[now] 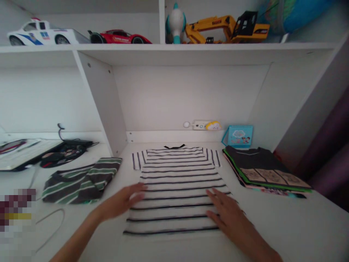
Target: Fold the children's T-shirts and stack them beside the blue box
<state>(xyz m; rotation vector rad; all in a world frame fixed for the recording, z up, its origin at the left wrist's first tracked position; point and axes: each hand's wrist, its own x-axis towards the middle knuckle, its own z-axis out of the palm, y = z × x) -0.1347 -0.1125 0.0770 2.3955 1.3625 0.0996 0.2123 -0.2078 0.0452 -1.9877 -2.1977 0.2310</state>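
Observation:
A white T-shirt with dark stripes (177, 182) lies spread flat on the white desk, its black-trimmed neckline toward the back wall and its hem toward me. At the shirt's left edge is my left hand (127, 198), fingers stretched out over the fabric's border. My right hand (229, 213) rests over the lower right side of the shirt, fingers extended and slightly apart. Neither hand grips anything. To the left lies a loosely folded green and grey striped shirt (81, 180). On the right sits a stack of folded shirts, a dark grey one (261, 163) on top.
A blue desk calendar (240, 136) and a power strip (200, 125) stand at the back. A laptop (27, 154) and a cable (61, 218) are on the left. A shelf (191, 47) overhead holds a toy excavator (231, 29) and toy cars.

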